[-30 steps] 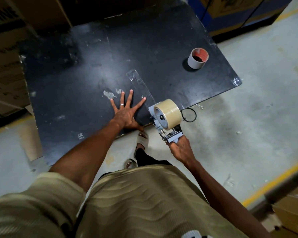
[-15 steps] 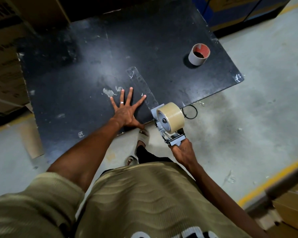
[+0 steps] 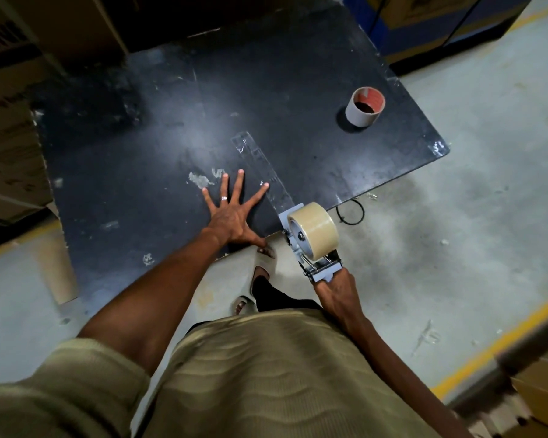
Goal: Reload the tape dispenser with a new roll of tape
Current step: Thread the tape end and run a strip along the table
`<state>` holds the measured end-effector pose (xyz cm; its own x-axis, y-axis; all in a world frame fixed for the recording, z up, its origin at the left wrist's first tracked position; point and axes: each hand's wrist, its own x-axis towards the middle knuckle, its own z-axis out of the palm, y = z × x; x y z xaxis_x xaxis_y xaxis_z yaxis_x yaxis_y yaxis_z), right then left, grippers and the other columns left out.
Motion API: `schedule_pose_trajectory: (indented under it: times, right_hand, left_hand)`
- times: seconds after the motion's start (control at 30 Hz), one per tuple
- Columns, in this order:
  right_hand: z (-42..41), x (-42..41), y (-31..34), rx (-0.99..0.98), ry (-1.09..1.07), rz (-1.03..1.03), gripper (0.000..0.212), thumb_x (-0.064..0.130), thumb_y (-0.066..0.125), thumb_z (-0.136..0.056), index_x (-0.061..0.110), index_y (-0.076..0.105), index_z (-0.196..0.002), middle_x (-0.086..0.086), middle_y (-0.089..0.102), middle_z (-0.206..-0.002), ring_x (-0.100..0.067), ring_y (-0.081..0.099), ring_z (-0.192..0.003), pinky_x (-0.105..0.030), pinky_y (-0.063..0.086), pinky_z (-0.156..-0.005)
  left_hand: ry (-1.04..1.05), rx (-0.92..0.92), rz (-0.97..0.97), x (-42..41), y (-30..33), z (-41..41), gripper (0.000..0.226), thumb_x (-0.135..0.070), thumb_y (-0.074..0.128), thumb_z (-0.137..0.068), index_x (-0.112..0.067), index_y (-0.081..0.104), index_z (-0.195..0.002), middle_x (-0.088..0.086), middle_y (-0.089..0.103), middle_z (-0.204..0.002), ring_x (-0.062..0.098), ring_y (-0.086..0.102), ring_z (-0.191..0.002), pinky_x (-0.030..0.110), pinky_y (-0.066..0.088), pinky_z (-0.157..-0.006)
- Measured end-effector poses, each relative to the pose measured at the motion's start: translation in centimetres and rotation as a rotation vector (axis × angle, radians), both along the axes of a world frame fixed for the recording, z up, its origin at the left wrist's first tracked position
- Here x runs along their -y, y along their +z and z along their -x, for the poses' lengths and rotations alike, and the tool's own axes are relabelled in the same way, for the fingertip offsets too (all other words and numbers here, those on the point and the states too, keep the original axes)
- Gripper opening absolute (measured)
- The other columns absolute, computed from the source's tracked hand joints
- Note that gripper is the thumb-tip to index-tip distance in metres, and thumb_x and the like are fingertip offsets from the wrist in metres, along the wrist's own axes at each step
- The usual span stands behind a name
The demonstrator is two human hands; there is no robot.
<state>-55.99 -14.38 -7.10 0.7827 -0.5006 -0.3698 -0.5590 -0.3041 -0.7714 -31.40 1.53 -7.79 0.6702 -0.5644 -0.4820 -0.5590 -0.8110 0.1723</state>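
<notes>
A grey metal tape dispenser carries a full beige tape roll and hangs just off the near edge of the black table. My right hand grips its handle from below. A clear strip of tape runs from the dispenser across the tabletop, stuck flat. My left hand presses flat on the table with fingers spread, just left of the strip. An empty cardboard tape core stands upright at the table's far right.
Cardboard boxes stand to the left of the table and more at the lower right. Concrete floor with a yellow line lies to the right. A black loop of cable lies under the table's edge. My sandalled foot is below.
My right hand has pulled the dispenser toward me, off the table's near edge, lengthening the strip of tape laid on the table. My left hand has stayed flat in place.
</notes>
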Motion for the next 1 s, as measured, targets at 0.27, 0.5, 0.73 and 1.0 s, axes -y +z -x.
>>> schedule_pose_trajectory:
  times: [0.27, 0.5, 0.73, 1.0]
  right_hand:
    - [0.2, 0.2, -0.5, 0.028, 0.015, 0.008, 0.021, 0.029, 0.058, -0.078, 0.018, 0.071, -0.09, 0.005, 0.071, -0.079, -0.002, 0.063, -0.069, -0.022, 0.049, -0.061]
    - [0.5, 0.4, -1.2, 0.021, 0.007, 0.007, 0.022, 0.025, 0.063, -0.082, 0.017, 0.074, -0.099, 0.002, 0.076, -0.091, -0.013, 0.071, -0.082, -0.031, 0.056, -0.069]
    - [0.6, 0.2, -1.1, 0.033, -0.001, 0.025, 0.031, 0.035, 0.059, -0.079, 0.013, 0.073, -0.097, -0.003, 0.075, -0.088, -0.018, 0.07, -0.078, -0.031, 0.056, -0.066]
    - [1.0, 1.0, -2.6, -0.008, 0.023, 0.06, 0.017, 0.022, 0.063, -0.08, 0.011, 0.069, -0.09, -0.006, 0.074, -0.082, -0.025, 0.071, -0.076, -0.046, 0.058, -0.065]
  left_hand:
    - [-0.005, 0.0, 0.011, -0.1, 0.3, 0.1, 0.144, -0.083, 0.077, -0.046, -0.054, -0.016, -0.151, 0.006, -0.039, -0.16, 0.043, -0.034, -0.145, 0.081, -0.014, -0.102]
    - [0.001, -0.008, 0.004, -0.1, 0.4, 0.1, 0.144, -0.083, 0.076, -0.045, -0.055, -0.017, -0.151, 0.006, -0.039, -0.16, 0.043, -0.034, -0.145, 0.083, -0.013, -0.102]
    - [-0.006, -0.01, -0.004, 0.0, 0.4, 0.1, 0.144, -0.083, 0.076, -0.045, -0.054, -0.017, -0.151, 0.006, -0.04, -0.16, 0.044, -0.034, -0.145, 0.082, -0.014, -0.101]
    - [-0.004, -0.022, 0.005, -0.1, 0.4, 0.0, 0.144, -0.082, 0.077, -0.046, -0.054, -0.017, -0.151, 0.007, -0.04, -0.159, 0.044, -0.035, -0.144, 0.082, -0.013, -0.102]
